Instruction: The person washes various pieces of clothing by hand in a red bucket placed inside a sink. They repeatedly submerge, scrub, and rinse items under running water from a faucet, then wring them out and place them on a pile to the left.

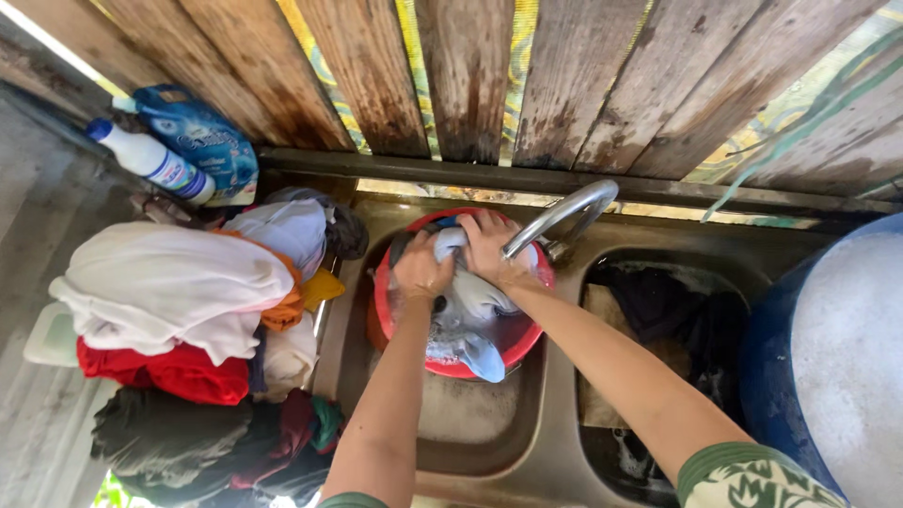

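**Over the sink: one garment in the wash, a heap waiting**

Over the left bowl of the steel double sink [555, 442] we have both hands down in a red basin [381, 310], working a pale blue-grey garment [470, 310]. Our left hand [420, 270] presses on the cloth at the basin's left side, its fingers curled down into the wet fabric. Our right hand [487, 246] is clenched around a bunched fold of the same garment, just under the curved metal tap [564, 214]. No water can be seen running from the spout. One corner of the cloth hangs over the basin's near rim.

Judging by how things lie, we are at an early to middle stage. This single piece is being scrubbed and looks thoroughly wet, with a little water pooled in the basin. Left of the sink, the pile of laundry [188, 310] stands high and looks dry: white, orange, red and dark pieces stacked together, seemingly not yet washed. The right bowl holds dark cloth [677, 320] lying in murky water; we cannot tell whether it is soaking before washing or waiting for a rinse.

A white bottle with a blue cap [150, 160] and a blue detergent pouch [202, 132] lean against the wooden plank wall [470, 75] behind the pile. A large blue drum [828, 357] stands at the right.
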